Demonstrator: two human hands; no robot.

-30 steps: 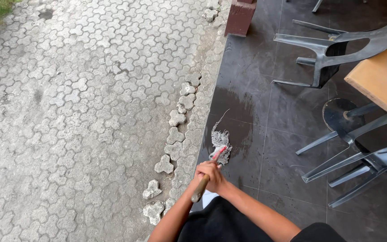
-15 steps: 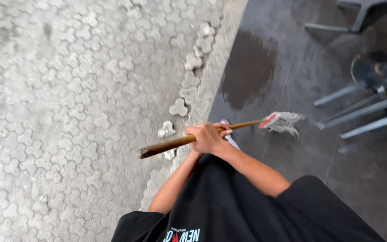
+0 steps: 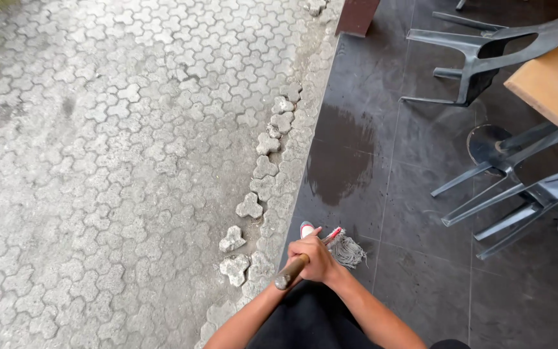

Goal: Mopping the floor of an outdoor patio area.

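1. A mop is held over dark floor tiles (image 3: 421, 213), its wooden handle (image 3: 290, 273) gripped near the butt end and its string head (image 3: 348, 249) resting on the tiles just ahead of the hands.
2. The handle is judged stiff, smooth and fairly light; the weight is judged to sit at the head, where the grey strings look limp, damp and draggy.
3. The best hold is judged to be on the bare wood, one hand near the butt and the other further down the shaft for leverage; the strings offer no firm grip.
4. The two hands are stacked so tightly that they cannot be cleanly separated. The right hand (image 3: 318, 257) is seen on top, its fingers clenched round the handle. The left hand (image 3: 306, 266) is mostly hidden beneath it, and its fingers are judged closed on the same wood.
5. From the fingers, the butt end sticks out toward 7 o'clock and the head lies at about 2 o'clock, just beside them.
6. A shoe tip (image 3: 306, 228) shows at 11 o'clock of the hands, and a wet patch (image 3: 340, 161) lies at 12 o'clock.
7. Dark plastic chairs (image 3: 485, 58) stand well apart toward 2 o'clock, and a kerb of loose paving stones (image 3: 250, 207) runs at 10 o'clock.
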